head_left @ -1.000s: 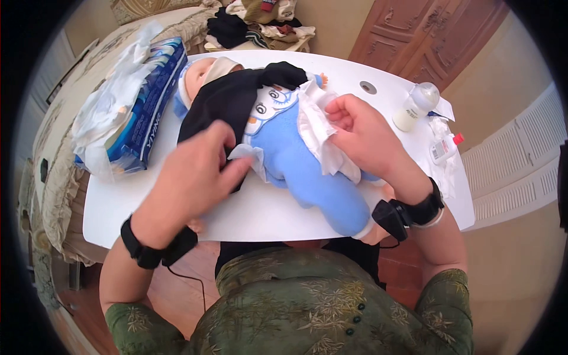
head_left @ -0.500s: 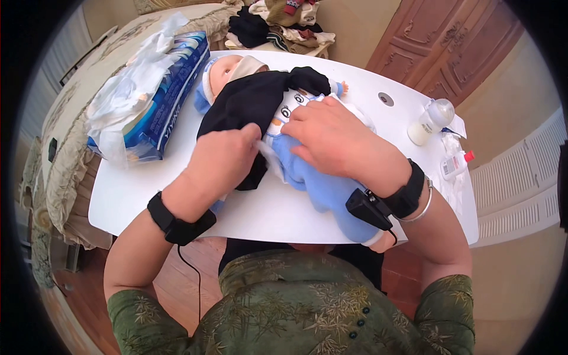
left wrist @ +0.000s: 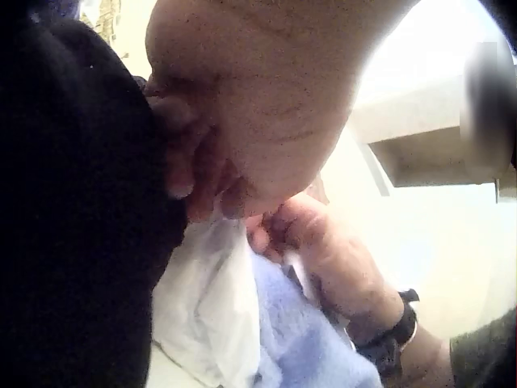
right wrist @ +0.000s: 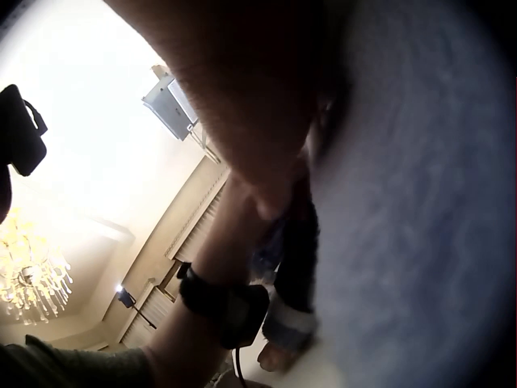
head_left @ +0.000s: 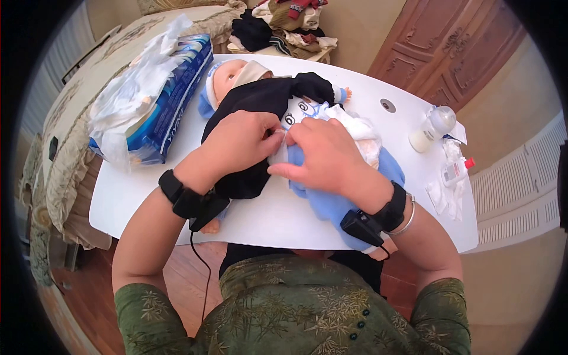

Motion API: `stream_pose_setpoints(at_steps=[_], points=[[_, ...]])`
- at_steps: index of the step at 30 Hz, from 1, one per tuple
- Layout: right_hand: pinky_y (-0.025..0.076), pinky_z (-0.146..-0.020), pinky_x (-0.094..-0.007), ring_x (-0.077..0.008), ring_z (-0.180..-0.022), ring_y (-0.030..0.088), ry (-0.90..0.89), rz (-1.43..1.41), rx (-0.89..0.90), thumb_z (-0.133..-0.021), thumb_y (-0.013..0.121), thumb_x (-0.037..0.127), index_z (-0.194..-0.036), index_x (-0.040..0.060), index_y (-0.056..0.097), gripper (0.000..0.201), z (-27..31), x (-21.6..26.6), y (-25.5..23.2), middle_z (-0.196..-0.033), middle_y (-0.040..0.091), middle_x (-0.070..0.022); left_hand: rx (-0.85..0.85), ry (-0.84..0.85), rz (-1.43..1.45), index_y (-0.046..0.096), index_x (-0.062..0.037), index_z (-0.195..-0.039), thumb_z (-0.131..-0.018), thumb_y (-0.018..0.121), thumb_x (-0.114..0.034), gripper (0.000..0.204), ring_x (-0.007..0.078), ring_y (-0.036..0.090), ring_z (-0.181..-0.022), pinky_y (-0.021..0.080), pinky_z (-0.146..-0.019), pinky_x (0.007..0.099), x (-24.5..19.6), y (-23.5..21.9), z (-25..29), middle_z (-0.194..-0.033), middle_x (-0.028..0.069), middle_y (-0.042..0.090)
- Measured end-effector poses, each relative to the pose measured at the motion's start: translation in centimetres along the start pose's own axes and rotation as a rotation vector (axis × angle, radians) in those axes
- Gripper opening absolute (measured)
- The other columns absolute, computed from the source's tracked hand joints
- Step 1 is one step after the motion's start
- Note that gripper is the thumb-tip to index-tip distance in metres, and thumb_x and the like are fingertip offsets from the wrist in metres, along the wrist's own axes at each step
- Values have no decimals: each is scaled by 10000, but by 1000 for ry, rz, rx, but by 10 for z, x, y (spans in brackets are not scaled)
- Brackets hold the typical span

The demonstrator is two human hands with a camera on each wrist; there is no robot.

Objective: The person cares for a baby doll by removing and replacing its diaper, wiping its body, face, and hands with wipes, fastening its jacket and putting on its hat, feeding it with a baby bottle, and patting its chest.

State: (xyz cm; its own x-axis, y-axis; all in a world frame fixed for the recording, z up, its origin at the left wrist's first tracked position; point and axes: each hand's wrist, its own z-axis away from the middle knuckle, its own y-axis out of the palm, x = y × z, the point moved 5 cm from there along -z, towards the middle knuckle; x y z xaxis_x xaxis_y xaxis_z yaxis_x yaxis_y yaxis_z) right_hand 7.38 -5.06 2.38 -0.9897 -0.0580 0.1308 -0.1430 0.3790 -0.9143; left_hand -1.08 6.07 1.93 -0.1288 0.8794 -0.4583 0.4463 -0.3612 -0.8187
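Note:
A baby doll lies on its back on the white table, in a blue outfit with a cartoon-eyed bib. A black garment covers its chest and near side. Around its middle, over the outfit, sits a white diaper. My left hand pinches the diaper's near side edge, whose white layer hangs below those fingers in the left wrist view. My right hand is across the doll's belly, fingers curled on the diaper right beside the left fingertips, hiding much of its front.
A blue diaper pack with white sheets on top stands at the table's left. To the right are a milk bottle, a small red-capped bottle and crumpled white tissue. Folded clothes are piled behind.
My left hand has taken the diaper's near edge and moved up and right with it. The right hand has come from the doll's far side across the belly to meet it.

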Motion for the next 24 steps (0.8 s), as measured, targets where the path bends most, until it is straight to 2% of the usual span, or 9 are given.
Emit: stream_pose_setpoints(at_steps=[4, 5, 6, 8, 15, 17, 18, 20, 24], points=[[410, -721, -388, -249, -816, 596, -41, -29, -166, -780, 685, 385, -865, 90, 597, 319, 2, 2, 2, -844, 592, -74, 175, -213, 307, 634, -27, -784, -854, 636, -237, 222, 182, 605, -534, 483, -519, 287, 18, 10, -9, -634, 82, 636], [410, -716, -386, -247, -802, 601, -136, 24, -27, -803, 666, 356, -865, 95, 595, 278, 2, 7, 8, -839, 595, -73, 233, -317, 402, 626, -20, -772, -865, 642, -261, 258, 136, 588, -511, 475, -500, 265, 22, 13, -8, -614, 61, 625], [411, -711, -384, -244, -788, 606, -231, 76, 112, -826, 648, 328, -865, 100, 593, 237, 4, 11, 15, -834, 598, -72, 234, -318, 402, 626, -20, -772, -865, 642, -261, 258, 136, 588, -511, 475, -500, 265, 23, 13, -9, -614, 61, 625], [414, -710, -382, -241, -779, 611, -218, 117, 129, -837, 637, 311, -875, 102, 598, 216, 5, 12, 17, -824, 601, -70, 271, -356, 417, 615, -19, -751, -878, 640, -277, 289, 89, 570, -502, 465, -474, 238, 24, 15, -10, -610, 25, 610], [429, -714, -385, -241, -784, 618, -72, 151, 149, -861, 613, 289, -915, 100, 624, 197, 8, -1, 6, -804, 614, -68, 125, -348, 389, 611, -26, -776, -856, 666, -281, 274, 122, 577, -518, 462, -504, 272, 18, 15, -1, -612, 51, 609], [431, -712, -390, -241, -780, 617, -120, 151, 158, -858, 616, 283, -904, 97, 626, 192, 9, -1, 9, -807, 613, -68, 66, -279, 267, 585, -30, -832, -882, 662, -242, 232, 65, 534, -493, 416, -454, 226, 18, 15, -1, -607, 17, 596], [432, -710, -394, -241, -777, 615, -168, 151, 165, -855, 618, 277, -893, 95, 628, 186, 10, 1, 11, -810, 613, -69, 66, -279, 267, 585, -30, -832, -882, 662, -242, 232, 65, 534, -493, 416, -454, 226, 17, 16, 0, -607, 17, 596], [433, -706, -395, -242, -773, 613, -122, 145, 155, -852, 617, 264, -883, 95, 629, 172, 10, 0, 11, -809, 608, -68, -19, -320, 295, 584, -33, -832, -822, 697, -243, 239, 210, 598, -584, 453, -546, 336, 15, 13, 1, -622, 94, 596], [434, -690, -395, -246, -770, 607, -60, 82, 47, -844, 612, 237, -867, 100, 627, 140, 13, -4, 10, -801, 596, -66, -103, -231, 196, 569, -47, -849, -802, 692, -177, 185, 254, 598, -623, 463, -572, 355, 9, 10, 15, -684, 109, 600]])
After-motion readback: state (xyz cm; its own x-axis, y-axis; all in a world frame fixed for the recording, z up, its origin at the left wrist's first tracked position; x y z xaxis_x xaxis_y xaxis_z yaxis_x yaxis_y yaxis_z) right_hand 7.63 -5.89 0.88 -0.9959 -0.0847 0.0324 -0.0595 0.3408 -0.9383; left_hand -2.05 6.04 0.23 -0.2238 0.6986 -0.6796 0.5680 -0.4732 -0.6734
